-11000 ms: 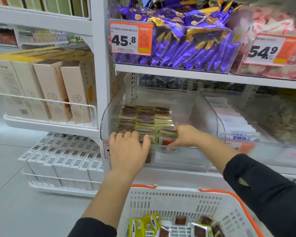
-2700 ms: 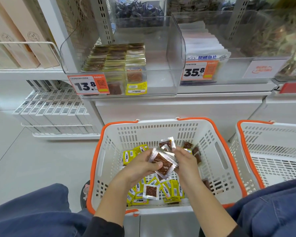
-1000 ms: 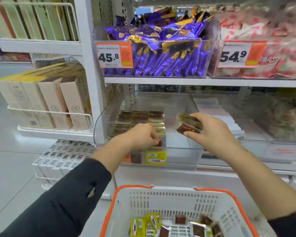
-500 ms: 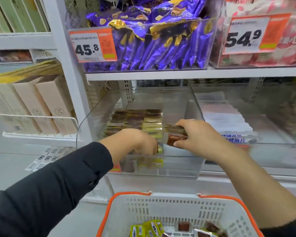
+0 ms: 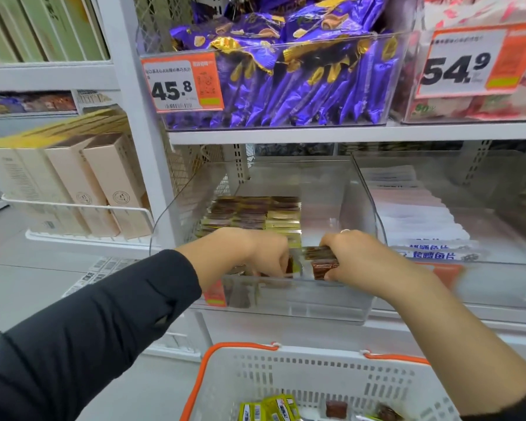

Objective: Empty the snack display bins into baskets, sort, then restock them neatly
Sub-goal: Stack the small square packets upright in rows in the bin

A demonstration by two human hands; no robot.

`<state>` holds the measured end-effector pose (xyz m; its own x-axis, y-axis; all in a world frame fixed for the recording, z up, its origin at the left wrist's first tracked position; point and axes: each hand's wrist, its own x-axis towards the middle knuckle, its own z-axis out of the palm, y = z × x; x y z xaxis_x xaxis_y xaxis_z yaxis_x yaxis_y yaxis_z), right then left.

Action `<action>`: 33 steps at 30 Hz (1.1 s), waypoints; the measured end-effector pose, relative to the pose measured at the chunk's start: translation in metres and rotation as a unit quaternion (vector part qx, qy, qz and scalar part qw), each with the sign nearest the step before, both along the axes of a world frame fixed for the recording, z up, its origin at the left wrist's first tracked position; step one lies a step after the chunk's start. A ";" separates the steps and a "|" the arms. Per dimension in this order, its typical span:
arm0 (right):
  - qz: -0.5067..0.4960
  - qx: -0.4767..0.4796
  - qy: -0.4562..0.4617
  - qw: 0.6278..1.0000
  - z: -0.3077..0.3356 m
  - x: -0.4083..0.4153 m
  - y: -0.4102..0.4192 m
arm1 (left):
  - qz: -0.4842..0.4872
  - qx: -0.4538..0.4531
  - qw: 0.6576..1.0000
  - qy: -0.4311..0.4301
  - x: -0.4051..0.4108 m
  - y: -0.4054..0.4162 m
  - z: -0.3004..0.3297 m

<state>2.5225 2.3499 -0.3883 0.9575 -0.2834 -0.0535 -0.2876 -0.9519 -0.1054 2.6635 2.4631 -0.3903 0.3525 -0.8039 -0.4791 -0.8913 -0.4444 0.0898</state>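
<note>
Inside the clear bin (image 5: pixel 359 189) on the middle shelf we are restocking. Our right hand (image 5: pixel 365 262) grips a small stack of brown packets (image 5: pixel 321 259) at the front wall; our left hand (image 5: pixel 264 256), fingers curled down, steadies the packed rows (image 5: pixel 252 214) (whether it pinches a packet we cannot tell). Next, we judge, the stack must seat upright beside those rows. The bin's right half gives open room. More packets wait in the basket (image 5: pixel 310 372) below.
</note>
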 end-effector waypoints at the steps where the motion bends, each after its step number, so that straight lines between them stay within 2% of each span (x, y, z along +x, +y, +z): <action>1: -0.001 0.004 0.008 1.000 -0.001 0.001 -0.001 | 0.002 -0.043 0.999 -0.015 0.003 0.005 0.002; 5: 0.008 0.066 0.040 0.997 0.003 0.002 -0.002 | -0.039 -0.148 0.972 -0.176 0.005 0.016 -0.003; 7: 0.022 0.089 0.074 0.993 0.006 0.005 -0.003 | -0.040 -0.192 0.960 -0.199 0.011 0.017 -0.011; 11: 0.042 0.108 0.147 0.982 0.005 0.024 -0.003 | 0.005 -0.238 0.957 -0.168 0.016 0.017 -0.021; 14: 0.021 0.119 0.161 0.980 -0.008 0.040 0.004 | 0.032 -0.279 0.948 -0.152 0.014 0.024 -0.023; 20: -0.059 0.188 0.137 0.971 -0.023 0.046 0.006 | 0.123 -0.374 0.912 -0.117 0.011 0.069 -0.021; 24: -0.075 0.201 0.128 0.968 -0.021 0.053 0.017 | 0.187 -0.395 0.897 -0.063 0.008 0.095 -0.024; 29: -0.110 0.317 0.117 0.935 -0.014 0.050 0.027 | 0.201 -0.426 0.877 -0.096 -0.002 0.105 -0.030; 31: -0.118 0.286 0.099 0.946 -0.008 0.040 0.024 | 0.192 -0.448 0.867 -0.099 -0.006 0.106 -0.030; 33: -0.127 0.251 0.023 0.959 -0.006 0.028 0.021 | 0.182 -0.482 0.850 -0.109 -0.014 0.107 -0.028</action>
<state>2.5510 2.3713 -0.3941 0.8545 -0.4342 -0.2851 -0.5187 -0.6840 -0.5130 2.6495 2.5700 -0.4181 0.6582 -0.6044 0.4488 -0.7524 -0.5075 0.4199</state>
